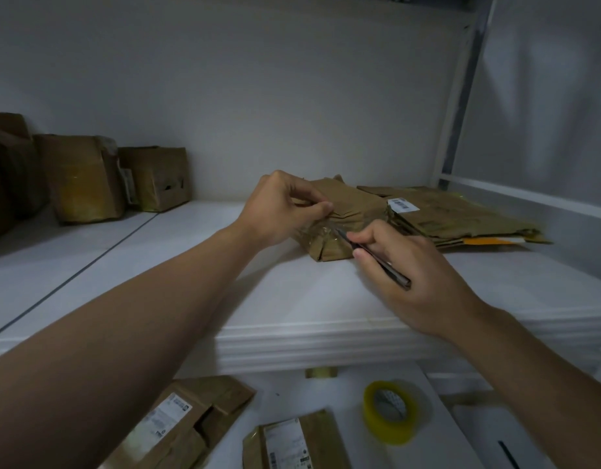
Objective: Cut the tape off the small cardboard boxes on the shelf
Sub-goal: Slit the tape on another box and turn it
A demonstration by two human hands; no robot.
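A small, crumpled brown cardboard box [353,211] lies on the white shelf [292,299], its near end wrapped in clear shiny tape [317,233]. My left hand [279,208] pinches the box's top edge with thumb and fingers. My right hand [410,265] grips a thin dark cutter [377,258] like a pen, and its tip touches the taped near end of the box.
Flattened cardboard with a white label [461,214] is stacked right of the box. Three taped boxes [86,177] stand at the shelf's back left. Below the shelf lie two labelled boxes [187,424] and a yellow tape roll [390,411].
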